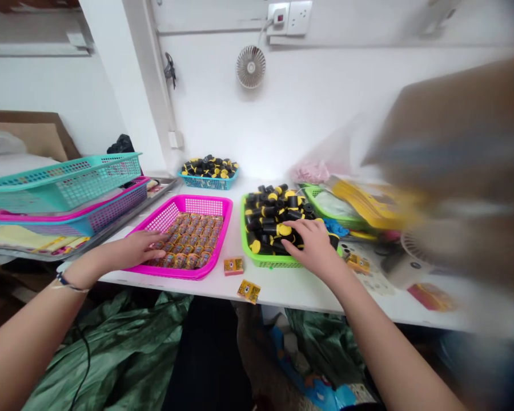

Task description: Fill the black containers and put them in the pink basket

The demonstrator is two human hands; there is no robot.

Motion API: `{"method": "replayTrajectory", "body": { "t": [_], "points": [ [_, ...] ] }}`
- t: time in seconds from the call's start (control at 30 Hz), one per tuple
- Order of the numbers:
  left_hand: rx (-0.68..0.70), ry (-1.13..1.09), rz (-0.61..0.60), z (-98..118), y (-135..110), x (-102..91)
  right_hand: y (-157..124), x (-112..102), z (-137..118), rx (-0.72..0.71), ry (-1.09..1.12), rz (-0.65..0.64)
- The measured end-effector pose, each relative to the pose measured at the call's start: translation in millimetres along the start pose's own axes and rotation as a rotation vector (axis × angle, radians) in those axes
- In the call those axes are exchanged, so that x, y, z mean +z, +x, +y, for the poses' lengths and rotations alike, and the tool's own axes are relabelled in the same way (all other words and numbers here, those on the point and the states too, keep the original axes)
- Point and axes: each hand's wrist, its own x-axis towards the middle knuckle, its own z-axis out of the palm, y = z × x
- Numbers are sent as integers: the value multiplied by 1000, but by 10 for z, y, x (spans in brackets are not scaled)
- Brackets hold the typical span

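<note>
My left hand [141, 251] lies over the left side of a pink basket [225, 228], its fingers stretched out and apart beside rows of small labelled cylinders [192, 240]. These stand upright, packed close together. Over a green basket [278, 262] my right hand [312, 245] reaches among black cylinders with yellow caps [268, 220], heaped loosely. Its thumb and fingers are apart, with the fingertips at a yellow cap; I see nothing gripped. Between the baskets, near the table's front edge, are a small orange box [233, 266] and a flat yellow printed piece [249, 291].
A blue basket [209, 181] of more black-and-yellow cylinders stands at the back. Stacked turquoise and pink-rimmed baskets [98, 177] are at the left. To the right, yellow packets [364, 202] lie by another green basket. A blurred cardboard box [458, 125] looms at the right.
</note>
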Motion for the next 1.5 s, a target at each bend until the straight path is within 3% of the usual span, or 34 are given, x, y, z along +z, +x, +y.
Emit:
{"method": "replayTrajectory", "body": {
  "t": [0.1, 0.13, 0.2, 0.23, 0.33, 0.43, 0.67, 0.87, 1.03, 1.17, 1.23, 1.33, 1.4, 1.5],
  "points": [
    [123, -47, 127, 517, -227, 149, 62, 149, -13, 19, 5, -11],
    [253, -115, 195, 729, -305, 269, 70, 153, -29, 25, 12, -1],
    [544, -157, 145, 1143, -413, 605, 66, 89, -81, 43, 27, 45],
    [613, -83, 140, 1322, -434, 801, 49, 28, -117, 56, 34, 78],
    [535, 72, 147, 1666, -384, 1346, -109, -211, -237, 116, 44, 191],
    [520, 80, 112, 1755, -313, 1598, -472, -428, -330, 178, 129, 291],
    [540, -30, 64, 1757, -321, 1355, -1574, -581, -448, 355, 372, 320],
    [447, -266, 114, 1735, -165, 1348, -2037, -555, -561, 362, 341, 238],
    [345, -565, 290, 1689, -139, 1306, -2056, -574, -636, 403, 421, 217],
    [278, -817, 418, 1944, -349, 1250, -1866, -635, -749, 438, 550, 277],
    [283, -1032, 376, 2145, -487, 1240, -1737, -676, -830, 425, 617, 301],
    [236, -1364, 212, 2389, -624, 1229, -1561, -733, -951, 414, 694, 324],
    [221, -1370, 156, 2461, -644, 1218, -1479, -755, -1007, 441, 733, 342],
    [299, -1180, 173, 2448, -613, 1208, -1409, -751, -1032, 518, 798, 382]
  ]
}}
